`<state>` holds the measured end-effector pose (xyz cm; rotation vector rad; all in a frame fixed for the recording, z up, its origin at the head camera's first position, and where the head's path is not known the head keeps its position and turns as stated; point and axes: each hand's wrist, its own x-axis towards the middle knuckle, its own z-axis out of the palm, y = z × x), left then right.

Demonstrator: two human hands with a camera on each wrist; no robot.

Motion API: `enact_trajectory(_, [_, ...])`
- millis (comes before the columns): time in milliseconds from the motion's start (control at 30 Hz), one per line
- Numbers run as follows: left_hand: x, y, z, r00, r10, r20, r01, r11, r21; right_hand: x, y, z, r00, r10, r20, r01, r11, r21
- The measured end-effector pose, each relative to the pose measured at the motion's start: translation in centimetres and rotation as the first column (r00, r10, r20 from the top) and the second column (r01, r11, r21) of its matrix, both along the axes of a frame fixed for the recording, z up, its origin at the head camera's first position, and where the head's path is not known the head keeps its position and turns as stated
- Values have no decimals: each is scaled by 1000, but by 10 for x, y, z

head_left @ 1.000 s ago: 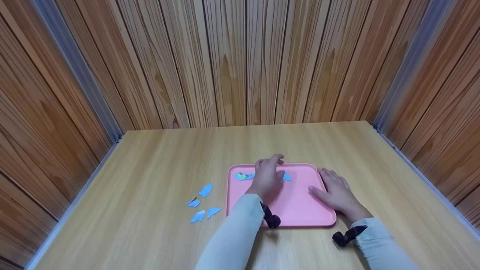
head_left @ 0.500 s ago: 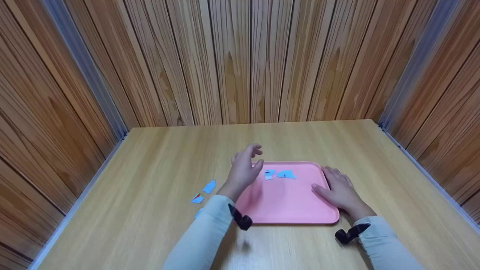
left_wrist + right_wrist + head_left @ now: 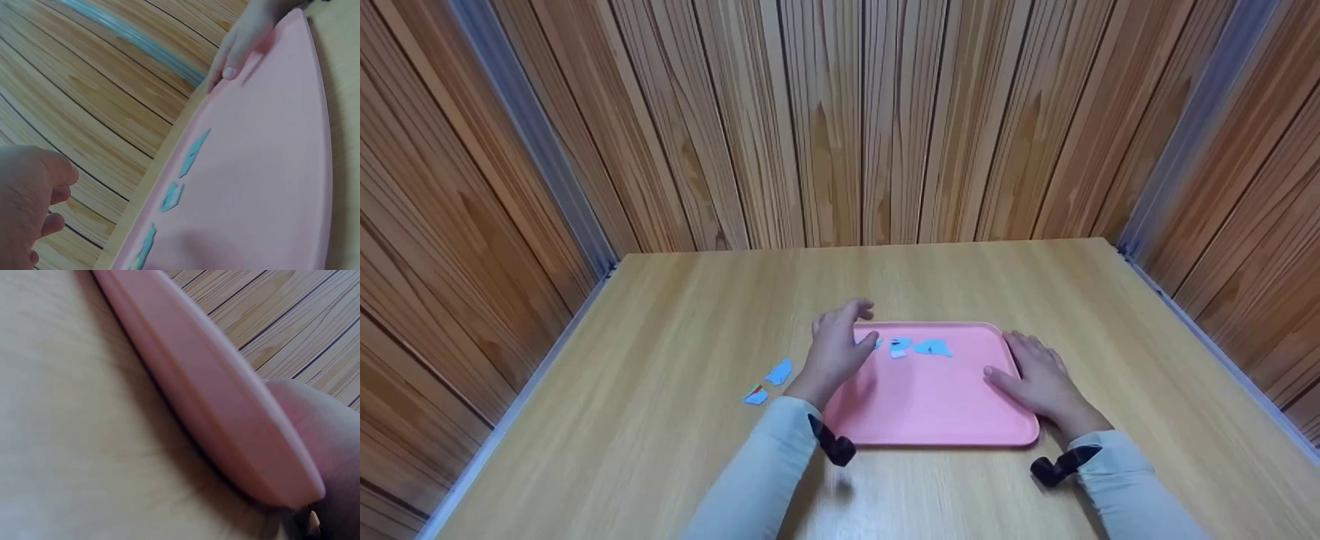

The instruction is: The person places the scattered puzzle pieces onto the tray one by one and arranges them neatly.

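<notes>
My left hand hovers above the left side of a pink tray, fingers loosely bent and nothing visible between them. Along the tray's far edge lie three torn paper pieces: a blue one, a blue and white one and a partly hidden one with some yellow. On the tray's right rim rests my right hand, its thumb over the rim and its fairly straight fingers along the outside. Two more scraps lie on the table left of the tray, a blue one and a blue one with red.
The wooden table extends on all sides of the tray. Wood-panelled walls stand behind it and at both sides. My left forearm and sleeve cover part of the table near the scraps.
My left hand has moved from over the tray's middle to its left side, uncovering the two pieces at the right. Lower table scraps have gone behind the sleeve. My right hand has stayed put.
</notes>
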<state>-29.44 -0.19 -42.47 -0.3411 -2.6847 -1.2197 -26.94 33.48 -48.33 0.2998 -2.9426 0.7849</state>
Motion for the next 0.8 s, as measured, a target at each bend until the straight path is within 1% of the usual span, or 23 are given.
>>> enact_trajectory(100, [-5, 13, -5, 1000, -9, 16, 9, 1000, -30, 0, 0, -1, 1000, 0, -2, 0, 1000, 1])
enact_trajectory(200, [-11, 26, -13, 999, -47, 27, 48, 998, -44, 0, 0, -2, 1000, 0, -9, 0, 1000, 2])
enact_trajectory(300, [-16, 38, -22, 996, -81, 47, 83, 996, -32, -1, 0, -3, 1000, -4, -15, 4, 1000, 3])
enact_trajectory(367, [-19, 46, -29, 994, -83, 71, 85, 996, -22, -2, 0, -3, 1000, -3, -17, 4, 1000, 3])
enact_trajectory(433, [-20, 53, -34, 993, -70, 97, 72, 997, -17, -2, 0, -3, 1000, -2, -17, 2, 1000, 1])
enact_trajectory(533, [-21, 62, -42, 992, -36, 121, 41, 999, -35, -3, -1, -3, 1000, 2, -12, -2, 1000, 1])
enact_trajectory(633, [-20, 68, -47, 993, -7, 122, 15, 998, -63, -3, -1, -2, 1000, 2, -5, -2, 1000, 0])
enact_trajectory(667, [-20, 69, -48, 994, -4, 110, 12, 997, -74, -3, 0, -2, 1000, 1, -4, -1, 1000, 0])
enact_trajectory(800, [-21, 74, -49, 998, -25, 56, 32, 991, -132, -1, -1, -3, 1000, -2, -2, 2, 1000, 2])
